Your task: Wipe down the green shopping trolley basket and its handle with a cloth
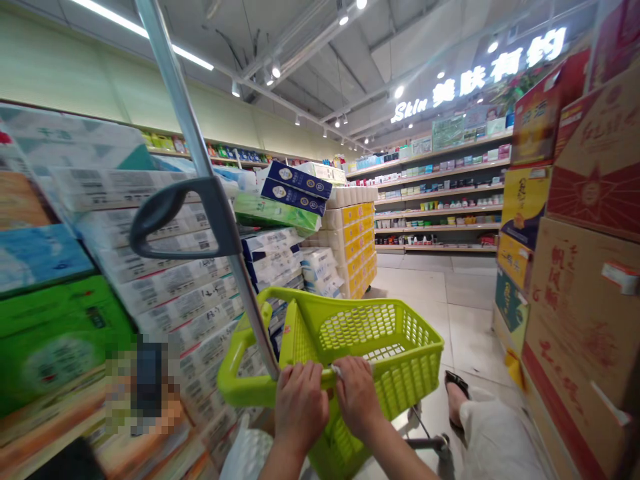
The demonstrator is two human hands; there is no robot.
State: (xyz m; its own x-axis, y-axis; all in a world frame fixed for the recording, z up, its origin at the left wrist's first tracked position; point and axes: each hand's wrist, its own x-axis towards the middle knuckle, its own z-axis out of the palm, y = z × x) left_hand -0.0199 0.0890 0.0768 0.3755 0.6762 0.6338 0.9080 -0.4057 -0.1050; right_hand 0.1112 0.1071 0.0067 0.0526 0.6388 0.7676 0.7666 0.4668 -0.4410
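A lime-green plastic shopping basket (400, 347) on wheels stands in front of me in a shop aisle. Its tall metal pull handle (200, 160) with a dark grip rises up to the left. My left hand (299, 407) rests on the basket's near rim with fingers curled over it. My right hand (357, 393) sits beside it on the same rim, fingers pinched on a small white thing at the edge that I cannot make out. The basket looks empty inside.
Stacks of tissue and paper packs (165, 280) fill the left side. Cardboard boxes (580, 280) are piled on the right. My foot in a sandal (456, 393) shows on the tiled floor (465, 300). Shelves of goods (440, 200) line the far wall.
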